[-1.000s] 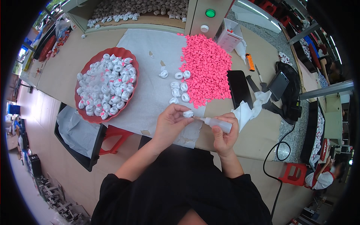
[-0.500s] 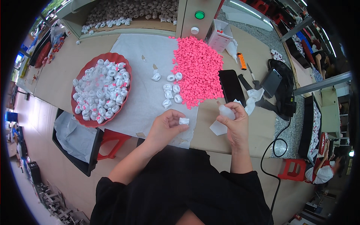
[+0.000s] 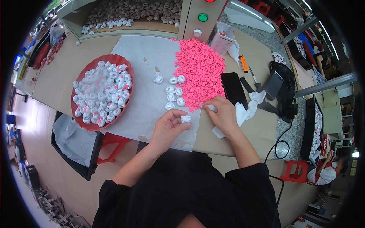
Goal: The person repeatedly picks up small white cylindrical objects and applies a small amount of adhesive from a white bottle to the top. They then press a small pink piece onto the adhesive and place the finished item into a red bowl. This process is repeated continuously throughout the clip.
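Between the thumb and fingers of my left hand [image 3: 170, 126] is a small white ring-shaped piece [image 3: 186, 119]. My right hand [image 3: 225, 116] grips a whitish squeeze bottle [image 3: 212, 108], mostly covered by the fingers. Its tip and my fingertips are at the lower right edge of a heap of small pink pieces [image 3: 199, 68]; whether they touch a piece I cannot tell. Several loose white pieces [image 3: 169, 106] sit in a cluster just beyond my left hand, beside the heap. Farther left stands a red scalloped bowl [image 3: 128, 62] filled with white pieces, some bearing pink bits.
White paper [image 3: 142, 95] covers part of the table. Right of the heap lie a black phone [image 3: 233, 87], crumpled tissue [image 3: 252, 106], an orange lighter-like item [image 3: 243, 64] and a thin tool [image 3: 255, 78]. A box [image 3: 221, 39] stands behind. A black tray [image 3: 78, 138] sits lower left.
My right hand has moved left and forward with the squeeze bottle, from over the bare table to the pink heap's edge. My left hand stays nearly in place, still holding the white piece.
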A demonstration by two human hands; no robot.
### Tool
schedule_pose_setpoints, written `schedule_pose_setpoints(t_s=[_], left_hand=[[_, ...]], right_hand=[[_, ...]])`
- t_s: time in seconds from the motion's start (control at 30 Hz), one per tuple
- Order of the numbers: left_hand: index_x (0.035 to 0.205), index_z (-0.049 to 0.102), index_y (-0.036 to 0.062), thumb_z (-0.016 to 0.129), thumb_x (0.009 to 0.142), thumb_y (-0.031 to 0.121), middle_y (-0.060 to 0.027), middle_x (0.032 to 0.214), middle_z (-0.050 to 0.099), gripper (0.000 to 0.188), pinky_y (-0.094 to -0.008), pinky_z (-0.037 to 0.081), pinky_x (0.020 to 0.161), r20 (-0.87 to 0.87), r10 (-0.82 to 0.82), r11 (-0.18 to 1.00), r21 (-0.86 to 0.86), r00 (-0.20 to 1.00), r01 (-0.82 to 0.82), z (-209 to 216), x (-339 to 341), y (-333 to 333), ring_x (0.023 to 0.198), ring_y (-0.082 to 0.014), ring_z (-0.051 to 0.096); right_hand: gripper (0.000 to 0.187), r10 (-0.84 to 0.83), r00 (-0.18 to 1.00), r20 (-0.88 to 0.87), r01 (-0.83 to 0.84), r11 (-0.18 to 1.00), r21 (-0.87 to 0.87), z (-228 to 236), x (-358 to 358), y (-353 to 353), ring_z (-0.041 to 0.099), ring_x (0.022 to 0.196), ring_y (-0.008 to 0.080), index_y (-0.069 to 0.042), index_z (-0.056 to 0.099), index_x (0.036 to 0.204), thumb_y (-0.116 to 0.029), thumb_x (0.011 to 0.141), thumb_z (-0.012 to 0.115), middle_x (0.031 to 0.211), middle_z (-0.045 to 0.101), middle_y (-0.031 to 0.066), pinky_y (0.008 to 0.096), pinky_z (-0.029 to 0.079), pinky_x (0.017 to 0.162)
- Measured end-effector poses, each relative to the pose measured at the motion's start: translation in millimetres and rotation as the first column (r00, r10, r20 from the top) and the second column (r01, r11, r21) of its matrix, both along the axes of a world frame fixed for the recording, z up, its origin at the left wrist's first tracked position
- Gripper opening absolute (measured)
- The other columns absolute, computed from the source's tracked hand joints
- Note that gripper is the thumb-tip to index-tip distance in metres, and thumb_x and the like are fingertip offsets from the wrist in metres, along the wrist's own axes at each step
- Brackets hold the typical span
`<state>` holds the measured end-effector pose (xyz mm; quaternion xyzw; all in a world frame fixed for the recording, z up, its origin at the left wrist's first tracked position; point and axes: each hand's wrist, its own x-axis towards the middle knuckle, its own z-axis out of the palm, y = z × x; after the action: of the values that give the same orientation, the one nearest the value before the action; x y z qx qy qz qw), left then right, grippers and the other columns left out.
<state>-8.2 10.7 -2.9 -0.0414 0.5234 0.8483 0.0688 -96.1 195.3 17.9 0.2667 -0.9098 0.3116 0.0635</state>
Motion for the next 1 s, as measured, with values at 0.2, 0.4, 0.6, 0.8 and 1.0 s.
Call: schedule_pose_setpoints(t_s=[0.2,0.4,0.6,0.8,1.0], left_hand=[[0.107,0.049,-0.0011,0.056,0.083,0.000,-0.0072,0.095,0.057,0.025,-0.0276,0.047,0.080,-0.053,-0.003,1.000,0.021,0.999,0.004,0,0,-2,0.088,-0.0134,0.057],[0.108,0.049,-0.0016,0.053,0.085,0.000,-0.0074,0.096,0.057,0.023,-0.0269,0.047,0.080,-0.072,0.014,1.000,-0.004,0.997,-0.015,3,1,-1,0.087,-0.0138,0.057],[0.110,0.049,-0.0023,0.049,0.087,-0.001,-0.0067,0.093,0.057,0.024,-0.0241,0.046,0.079,-0.142,-0.031,0.997,-0.081,0.989,0.020,0,3,0,0.086,-0.0110,0.056],[0.109,0.050,-0.0024,0.048,0.086,-0.004,-0.0058,0.090,0.058,0.024,-0.0229,0.046,0.078,-0.143,-0.046,0.991,-0.129,0.989,0.027,6,5,1,0.084,-0.0094,0.056],[0.108,0.051,-0.0025,0.048,0.086,-0.004,-0.0052,0.087,0.058,0.023,-0.0227,0.046,0.075,-0.112,-0.035,0.994,-0.106,0.993,0.023,5,5,1,0.082,-0.0098,0.057]], right_hand=[[0.007,0.044,0.941,0.337,0.113,0.894,-0.434,11,13,0,0.058,0.068,0.0111,-0.001,0.061,0.084,-0.005,0.078,0.061,0.074,0.061,0.0044,0.0244,0.045,0.060],[0.011,0.274,0.755,0.595,0.293,0.671,-0.681,12,45,-17,0.055,0.063,0.0084,0.001,0.059,0.090,-0.003,0.080,0.061,0.077,0.062,0.0088,0.0197,0.044,0.057],[0.014,0.458,0.594,0.661,0.339,0.603,-0.722,2,49,-23,0.061,0.075,0.0117,0.001,0.056,0.092,-0.005,0.080,0.062,0.084,0.060,0.0068,0.0200,0.044,0.058],[0.015,0.457,0.557,0.693,0.362,0.618,-0.698,2,47,-23,0.061,0.073,0.0107,-0.001,0.053,0.090,-0.006,0.080,0.062,0.082,0.058,0.0060,0.0187,0.043,0.057],[0.017,0.398,0.569,0.719,0.345,0.678,-0.649,6,49,-24,0.061,0.073,0.0099,0.000,0.055,0.094,-0.008,0.081,0.062,0.083,0.060,0.0058,0.0187,0.043,0.056]])
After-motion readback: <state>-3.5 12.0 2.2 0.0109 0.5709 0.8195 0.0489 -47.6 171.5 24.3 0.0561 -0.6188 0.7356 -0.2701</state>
